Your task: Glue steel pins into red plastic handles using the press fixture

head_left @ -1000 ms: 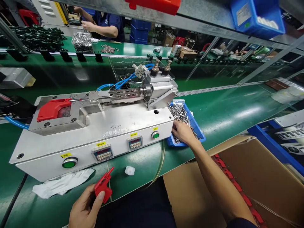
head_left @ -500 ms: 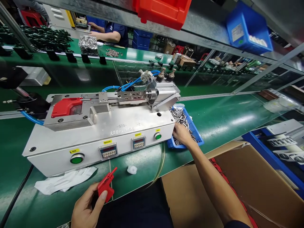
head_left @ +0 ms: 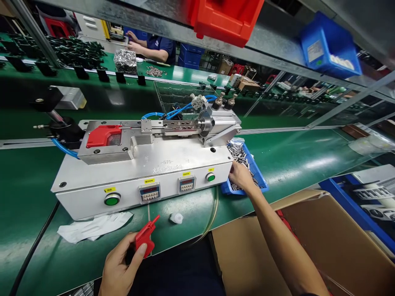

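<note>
My left hand (head_left: 123, 259) is closed around a red plastic part (head_left: 145, 239) with a thin pointed tip, held low over the bench's front edge. My right hand (head_left: 241, 176) reaches into a blue bin (head_left: 261, 179) of small metal pins (head_left: 239, 154), its fingers bent together beside the machine's right end; what is between them is hidden. In front of me stands a press machine (head_left: 173, 158) with green buttons and two counters. A second red plastic part (head_left: 103, 135) lies in the fixture at its left end, against a thin metal rod.
A white glove (head_left: 94, 227) and a small white plastic piece (head_left: 177, 218) lie before the machine. An open cardboard box (head_left: 247, 250) stands at the bench's front right. Overhead, a shelf carries a red bin (head_left: 228, 20) and a blue bin (head_left: 328, 45). A co-worker (head_left: 159, 47) sits across the line.
The whole view has shifted, so the bench and machine appear further right and slightly turned. My left hand still holds the red part; my right hand stays in the bin of pins.
</note>
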The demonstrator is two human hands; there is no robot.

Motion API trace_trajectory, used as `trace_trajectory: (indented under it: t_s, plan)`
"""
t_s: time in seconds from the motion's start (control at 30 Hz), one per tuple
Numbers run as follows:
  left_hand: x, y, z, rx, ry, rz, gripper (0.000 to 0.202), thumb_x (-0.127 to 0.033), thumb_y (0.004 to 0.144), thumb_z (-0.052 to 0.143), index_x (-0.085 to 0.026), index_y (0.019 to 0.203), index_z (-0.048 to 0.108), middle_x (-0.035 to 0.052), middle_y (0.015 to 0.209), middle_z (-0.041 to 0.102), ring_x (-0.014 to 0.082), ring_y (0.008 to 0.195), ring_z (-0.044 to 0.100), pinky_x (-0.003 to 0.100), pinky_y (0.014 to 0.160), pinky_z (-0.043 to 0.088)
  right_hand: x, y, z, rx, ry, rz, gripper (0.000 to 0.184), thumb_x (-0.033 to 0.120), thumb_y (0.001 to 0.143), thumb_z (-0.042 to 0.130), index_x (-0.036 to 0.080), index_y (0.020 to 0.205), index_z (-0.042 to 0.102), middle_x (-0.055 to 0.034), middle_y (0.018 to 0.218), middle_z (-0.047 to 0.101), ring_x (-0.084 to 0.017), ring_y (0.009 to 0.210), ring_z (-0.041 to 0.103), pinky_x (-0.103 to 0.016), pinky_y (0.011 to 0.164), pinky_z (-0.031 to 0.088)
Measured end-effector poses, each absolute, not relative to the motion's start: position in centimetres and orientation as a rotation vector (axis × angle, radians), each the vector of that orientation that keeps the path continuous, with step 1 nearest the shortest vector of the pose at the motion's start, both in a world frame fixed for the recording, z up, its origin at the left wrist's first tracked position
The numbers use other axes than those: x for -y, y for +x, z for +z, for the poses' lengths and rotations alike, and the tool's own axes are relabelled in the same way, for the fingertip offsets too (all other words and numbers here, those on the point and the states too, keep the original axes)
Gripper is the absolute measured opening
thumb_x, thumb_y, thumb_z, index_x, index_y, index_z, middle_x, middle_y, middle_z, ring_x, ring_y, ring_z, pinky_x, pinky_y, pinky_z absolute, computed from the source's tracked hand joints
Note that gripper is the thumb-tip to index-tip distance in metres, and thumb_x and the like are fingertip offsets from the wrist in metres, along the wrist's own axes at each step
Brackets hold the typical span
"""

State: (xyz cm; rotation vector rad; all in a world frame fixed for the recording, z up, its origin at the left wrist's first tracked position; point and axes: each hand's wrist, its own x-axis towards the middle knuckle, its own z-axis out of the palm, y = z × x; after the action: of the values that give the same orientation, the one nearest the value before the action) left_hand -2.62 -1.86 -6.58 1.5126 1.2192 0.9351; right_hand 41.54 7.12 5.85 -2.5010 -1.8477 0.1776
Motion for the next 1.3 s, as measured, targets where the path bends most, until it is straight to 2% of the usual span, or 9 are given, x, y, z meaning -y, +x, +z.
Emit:
trace_trajectory:
  t_s: [0.33,0.5,0.83,1.03,1.3]
  plan:
    - [1.96,-2.81,-6.72,-1.239,1.504,0.891,0.037,-0.054,0.094,0.074,-0.018,0.103,0.082,0.0059,0.091,0.082,0.0224,0.077,0.079,0.024,0.070,0.066,-7.18,41.98,5.38,1.915,-2.375,0.216,0.023,0.013,0.087,0.054,0.015,0.103,0.071,-0.0110,0.098,0.073,-0.022,0.083,0.063,-0.028,0.076,0.041]
    - [1.90,-2.61,-6.44,-1.239,1.503,0.883,0.038,-0.054,0.094,0.073,-0.018,0.102,0.082,0.0067,0.091,0.082,0.0227,0.078,0.079,0.024,0.071,0.066,-7.15,41.80,5.53,1.933,-2.350,0.231,0.023,0.011,0.088,0.054,0.015,0.102,0.072,-0.0103,0.094,0.074,-0.023,0.082,0.063,-0.028,0.074,0.040]
    - [1.94,-2.79,-6.75,-1.246,1.498,0.885,0.039,-0.055,0.094,0.074,-0.018,0.104,0.082,0.0067,0.092,0.082,0.0221,0.079,0.079,0.024,0.071,0.065,-7.11,41.92,5.44,1.935,-2.329,0.220,0.027,0.010,0.086,0.054,0.014,0.105,0.072,-0.0118,0.101,0.073,-0.022,0.087,0.064,-0.027,0.077,0.044]
    - [2.02,-2.85,-7.01,-1.256,1.488,0.878,0.043,-0.057,0.093,0.074,-0.017,0.105,0.082,0.0079,0.092,0.082,0.0233,0.079,0.079,0.025,0.070,0.065,-7.09,41.78,5.57,1.923,-2.326,0.225,0.027,0.011,0.085,0.054,0.016,0.104,0.073,-0.0098,0.093,0.074,-0.023,0.081,0.064,-0.028,0.073,0.042]
    - [2.09,-2.82,-7.16,-1.253,1.497,0.873,0.041,-0.056,0.094,0.073,-0.018,0.107,0.082,0.0075,0.093,0.082,0.0230,0.080,0.079,0.025,0.071,0.065,-6.94,41.70,5.59,1.870,-2.350,0.235,0.024,0.011,0.086,0.056,0.017,0.107,0.065,-0.0082,0.087,0.074,-0.022,0.074,0.062,-0.027,0.068,0.038]
